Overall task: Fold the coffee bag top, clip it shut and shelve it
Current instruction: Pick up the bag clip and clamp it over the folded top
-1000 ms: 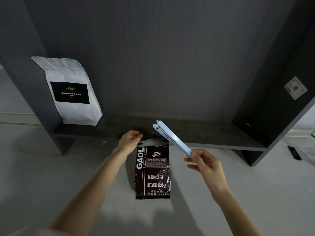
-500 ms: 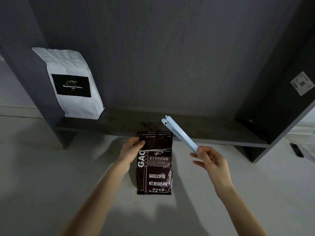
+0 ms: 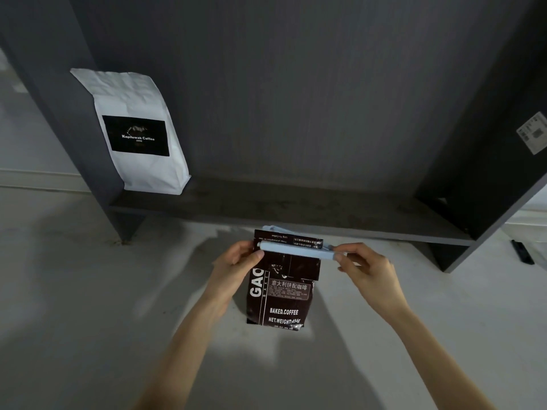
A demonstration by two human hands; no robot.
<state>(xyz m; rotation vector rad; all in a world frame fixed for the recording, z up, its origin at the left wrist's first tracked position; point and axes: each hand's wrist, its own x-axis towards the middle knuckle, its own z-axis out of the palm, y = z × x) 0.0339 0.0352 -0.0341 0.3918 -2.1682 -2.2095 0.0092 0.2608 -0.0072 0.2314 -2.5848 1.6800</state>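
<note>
A dark brown coffee bag stands upright on the pale floor in front of the shelf, its top folded over toward me. A long light-blue clip lies level across the fold. My left hand grips the bag's upper left edge, thumb at the clip's left end. My right hand pinches the clip's right end. Whether the clip is fully closed I cannot tell.
A dark grey shelf unit stands behind the bag, with its lowest board just above the floor. A white coffee bag with a black label leans at the board's left end. A small black object lies on the floor at far right.
My right hand swung the clip down from a raised, tilted pose to lie level across the bag's folded top. My left hand shifted along the bag's upper left edge.
</note>
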